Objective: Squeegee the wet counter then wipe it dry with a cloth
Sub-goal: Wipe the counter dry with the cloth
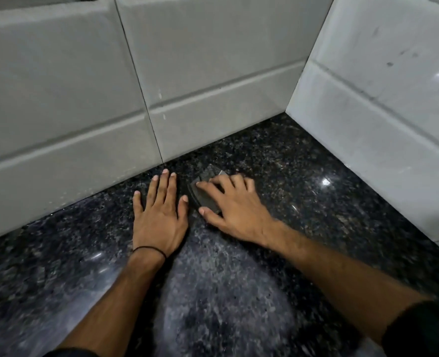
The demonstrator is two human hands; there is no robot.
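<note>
The counter (303, 191) is dark speckled granite, shiny, with a paler hazy patch in front of me. My right hand (235, 208) presses down on a small dark grey folded pad, either a cloth or a scraper (204, 195), near the back wall; its fingers and thumb clasp the pad's edges. My left hand (159, 215) lies flat on the granite just left of the pad, fingers spread, holding nothing. A thin black band circles the left wrist. The pad is partly hidden under my right fingers.
Glossy white tiled walls meet in a corner: the back wall (89, 81) runs along the counter's far edge, the side wall (383, 109) closes the right. Small water drops fleck the back tiles. The granite stretches left and toward me.
</note>
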